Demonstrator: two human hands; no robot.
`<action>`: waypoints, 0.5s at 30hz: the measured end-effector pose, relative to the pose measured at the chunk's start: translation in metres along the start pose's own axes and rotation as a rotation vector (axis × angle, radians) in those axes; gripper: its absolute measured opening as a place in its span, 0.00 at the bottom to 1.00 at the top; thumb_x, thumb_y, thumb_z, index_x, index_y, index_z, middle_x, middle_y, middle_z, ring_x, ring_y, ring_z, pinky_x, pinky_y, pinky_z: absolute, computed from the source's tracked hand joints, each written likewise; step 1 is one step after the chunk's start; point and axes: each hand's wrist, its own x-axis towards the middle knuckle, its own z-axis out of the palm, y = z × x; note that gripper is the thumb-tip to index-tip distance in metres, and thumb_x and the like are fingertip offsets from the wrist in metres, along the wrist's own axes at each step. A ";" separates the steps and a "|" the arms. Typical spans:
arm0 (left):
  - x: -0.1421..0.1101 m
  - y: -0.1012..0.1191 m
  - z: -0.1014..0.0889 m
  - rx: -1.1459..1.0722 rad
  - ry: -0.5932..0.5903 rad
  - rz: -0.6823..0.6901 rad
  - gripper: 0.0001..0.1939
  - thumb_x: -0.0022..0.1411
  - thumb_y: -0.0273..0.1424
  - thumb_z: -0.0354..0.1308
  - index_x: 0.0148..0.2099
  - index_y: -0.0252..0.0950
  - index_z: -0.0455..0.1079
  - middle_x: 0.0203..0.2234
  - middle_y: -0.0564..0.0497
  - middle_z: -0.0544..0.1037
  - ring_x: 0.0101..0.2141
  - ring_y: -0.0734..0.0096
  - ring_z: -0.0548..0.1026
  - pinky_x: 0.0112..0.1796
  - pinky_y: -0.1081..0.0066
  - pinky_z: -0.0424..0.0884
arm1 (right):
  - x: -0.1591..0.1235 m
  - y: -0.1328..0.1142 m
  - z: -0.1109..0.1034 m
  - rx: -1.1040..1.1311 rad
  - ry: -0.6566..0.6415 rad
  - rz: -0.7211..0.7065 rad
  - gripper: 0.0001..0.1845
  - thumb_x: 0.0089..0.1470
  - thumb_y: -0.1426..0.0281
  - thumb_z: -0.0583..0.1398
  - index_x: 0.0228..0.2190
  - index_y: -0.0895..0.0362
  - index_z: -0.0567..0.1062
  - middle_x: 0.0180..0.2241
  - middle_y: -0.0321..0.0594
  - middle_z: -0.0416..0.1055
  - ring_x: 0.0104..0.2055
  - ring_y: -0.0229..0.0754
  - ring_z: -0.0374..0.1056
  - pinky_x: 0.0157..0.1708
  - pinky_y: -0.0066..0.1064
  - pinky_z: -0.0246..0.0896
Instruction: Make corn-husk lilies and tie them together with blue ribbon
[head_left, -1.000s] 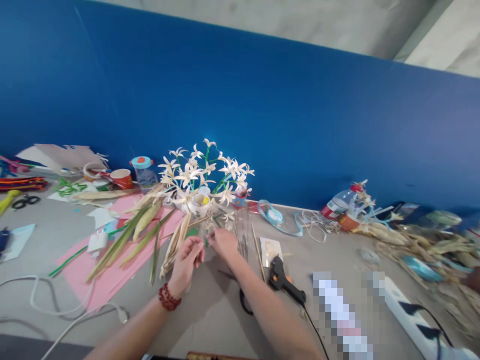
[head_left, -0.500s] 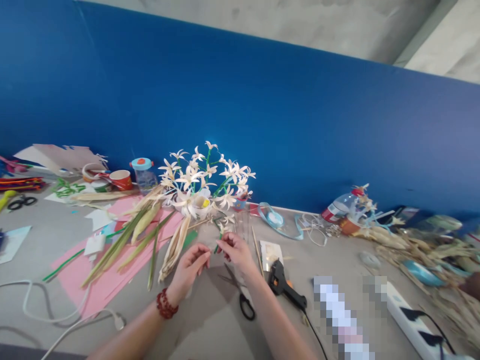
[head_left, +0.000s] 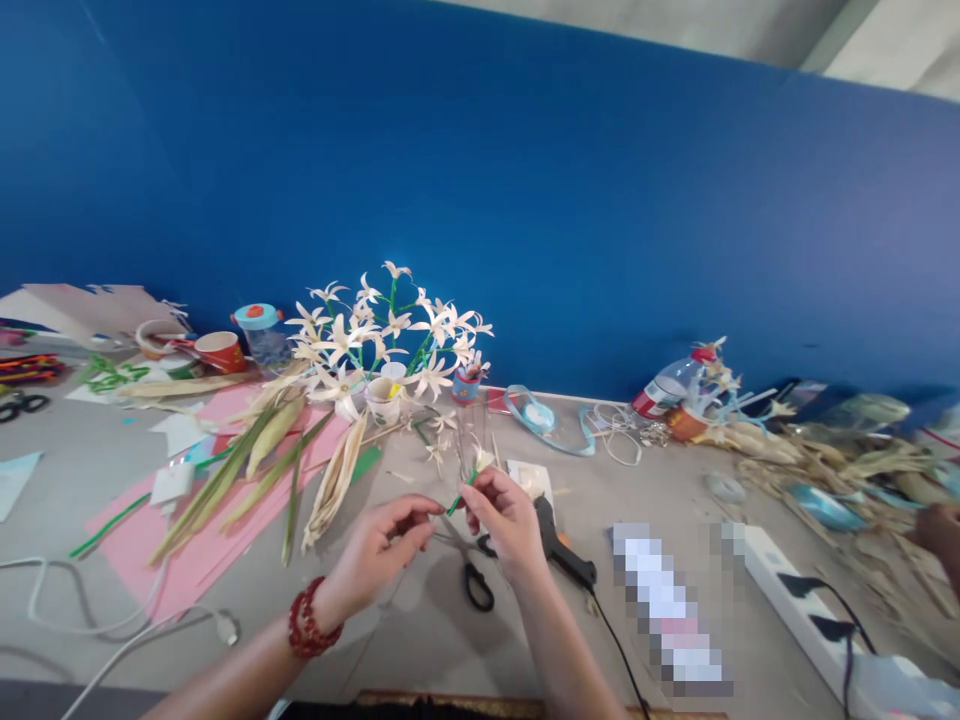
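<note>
My right hand (head_left: 504,515) pinches a short green stem (head_left: 461,492) with a pale bud at its upper end, partly covered by the fingers. Close to the stem's lower tip is my left hand (head_left: 390,548), fingers curled and thumb drawn toward the index; anything between them is too small to make out. A red bead bracelet (head_left: 313,620) circles the left wrist. Black-handled scissors (head_left: 478,588) lie beneath the hands, partly hidden by the right. Beyond them, cream husk flowers (head_left: 341,340) on green stems rise from a white cup (head_left: 384,405).
A black glue gun (head_left: 566,555) lies right of my right arm, its cord running forward. Farther right are a white power strip (head_left: 787,610), a husk heap (head_left: 802,470) and another person's hand (head_left: 941,540). Pink paper (head_left: 150,575) under green husks and a white cable (head_left: 97,635) occupy the left.
The view has shifted, so most things sit slightly left and higher. My right hand has turned, and the green stem now slants toward my left fingertips. Another person's hand has appeared at the right edge.
</note>
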 end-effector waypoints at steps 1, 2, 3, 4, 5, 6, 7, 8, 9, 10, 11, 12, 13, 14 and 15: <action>-0.001 0.003 0.001 0.058 0.001 0.022 0.12 0.63 0.32 0.54 0.46 0.34 0.73 0.24 0.53 0.71 0.24 0.75 0.67 0.26 0.75 0.64 | -0.001 -0.001 -0.001 0.002 0.004 -0.003 0.17 0.48 0.58 0.66 0.24 0.57 0.68 0.17 0.30 0.65 0.17 0.31 0.58 0.17 0.22 0.55; -0.002 0.006 0.002 0.113 0.004 0.044 0.12 0.63 0.31 0.54 0.47 0.34 0.73 0.24 0.53 0.72 0.25 0.74 0.69 0.27 0.75 0.65 | -0.003 -0.002 -0.002 0.007 0.013 -0.009 0.17 0.48 0.58 0.66 0.24 0.57 0.68 0.17 0.30 0.64 0.17 0.31 0.58 0.17 0.22 0.55; -0.003 0.008 0.003 0.160 0.009 0.066 0.12 0.63 0.29 0.54 0.47 0.34 0.73 0.25 0.52 0.73 0.27 0.73 0.70 0.29 0.75 0.66 | -0.004 -0.003 -0.003 0.011 0.023 -0.017 0.17 0.48 0.58 0.66 0.24 0.57 0.68 0.17 0.30 0.64 0.17 0.31 0.58 0.17 0.22 0.56; -0.004 0.010 0.005 0.197 0.011 0.086 0.13 0.62 0.28 0.53 0.47 0.35 0.73 0.26 0.52 0.74 0.28 0.72 0.71 0.30 0.75 0.67 | -0.006 -0.004 -0.003 0.014 0.033 -0.027 0.17 0.48 0.58 0.66 0.24 0.57 0.68 0.17 0.30 0.64 0.17 0.31 0.58 0.17 0.23 0.57; -0.004 0.011 0.006 0.225 0.012 0.104 0.13 0.62 0.27 0.53 0.48 0.35 0.72 0.27 0.52 0.75 0.28 0.72 0.71 0.30 0.75 0.67 | -0.007 -0.005 -0.004 0.015 0.041 -0.038 0.17 0.49 0.59 0.66 0.24 0.57 0.69 0.18 0.30 0.64 0.18 0.31 0.58 0.17 0.23 0.58; -0.005 0.012 0.008 0.244 0.011 0.120 0.13 0.62 0.27 0.53 0.48 0.35 0.72 0.27 0.52 0.75 0.29 0.72 0.72 0.30 0.75 0.68 | -0.008 -0.006 -0.005 0.016 0.046 -0.050 0.16 0.49 0.59 0.66 0.25 0.57 0.69 0.18 0.30 0.65 0.18 0.31 0.59 0.18 0.23 0.58; -0.006 0.013 0.009 0.258 0.007 0.137 0.13 0.62 0.26 0.53 0.48 0.35 0.72 0.28 0.52 0.75 0.29 0.72 0.72 0.30 0.76 0.68 | -0.010 -0.007 -0.005 0.015 0.050 -0.061 0.16 0.49 0.60 0.66 0.25 0.57 0.69 0.19 0.30 0.65 0.18 0.31 0.59 0.18 0.23 0.59; -0.006 0.013 0.010 0.268 0.003 0.152 0.13 0.62 0.26 0.53 0.48 0.35 0.72 0.28 0.52 0.76 0.29 0.73 0.72 0.30 0.76 0.68 | -0.011 -0.009 -0.006 0.014 0.056 -0.070 0.15 0.49 0.60 0.66 0.26 0.57 0.69 0.19 0.30 0.65 0.18 0.31 0.60 0.18 0.22 0.59; -0.007 0.014 0.011 0.275 -0.003 0.167 0.13 0.62 0.26 0.53 0.48 0.36 0.72 0.28 0.52 0.76 0.29 0.72 0.73 0.30 0.76 0.69 | -0.013 -0.010 -0.007 0.013 0.061 -0.076 0.15 0.50 0.60 0.66 0.26 0.57 0.69 0.19 0.30 0.65 0.18 0.30 0.60 0.18 0.22 0.59; -0.007 0.015 0.012 0.279 -0.006 0.180 0.13 0.62 0.26 0.53 0.48 0.36 0.72 0.28 0.52 0.76 0.29 0.72 0.73 0.31 0.76 0.69 | -0.014 -0.010 -0.008 0.015 0.065 -0.079 0.15 0.50 0.61 0.66 0.26 0.57 0.69 0.19 0.29 0.65 0.18 0.30 0.60 0.18 0.22 0.59; -0.008 0.016 0.013 0.279 -0.010 0.190 0.13 0.61 0.26 0.53 0.48 0.36 0.72 0.28 0.52 0.76 0.29 0.72 0.73 0.32 0.76 0.69 | -0.015 -0.011 -0.009 0.018 0.070 -0.080 0.15 0.50 0.61 0.66 0.26 0.57 0.69 0.19 0.29 0.65 0.18 0.30 0.60 0.18 0.22 0.59; -0.007 0.017 0.014 0.277 -0.012 0.196 0.13 0.62 0.26 0.53 0.48 0.36 0.72 0.28 0.52 0.76 0.29 0.72 0.73 0.32 0.75 0.70 | -0.016 -0.011 -0.010 0.021 0.075 -0.081 0.15 0.50 0.61 0.66 0.26 0.57 0.69 0.19 0.29 0.65 0.18 0.30 0.60 0.18 0.22 0.59; -0.007 0.018 0.015 0.274 -0.012 0.195 0.12 0.62 0.27 0.53 0.47 0.36 0.72 0.27 0.52 0.76 0.29 0.72 0.73 0.32 0.75 0.70 | -0.017 -0.011 -0.011 0.024 0.078 -0.082 0.14 0.50 0.61 0.66 0.26 0.57 0.69 0.20 0.29 0.65 0.18 0.30 0.60 0.18 0.22 0.60; -0.006 0.018 0.017 0.272 -0.010 0.191 0.12 0.62 0.28 0.54 0.47 0.36 0.72 0.27 0.52 0.76 0.28 0.72 0.73 0.31 0.75 0.70 | -0.018 -0.011 -0.012 0.028 0.081 -0.083 0.14 0.50 0.61 0.66 0.26 0.57 0.69 0.20 0.29 0.65 0.18 0.30 0.61 0.18 0.22 0.60; -0.006 0.019 0.018 0.271 -0.008 0.188 0.11 0.62 0.28 0.54 0.46 0.35 0.72 0.27 0.52 0.76 0.28 0.72 0.73 0.31 0.75 0.70 | -0.019 -0.011 -0.012 0.031 0.085 -0.083 0.14 0.50 0.61 0.66 0.26 0.57 0.69 0.20 0.30 0.66 0.18 0.30 0.61 0.18 0.22 0.61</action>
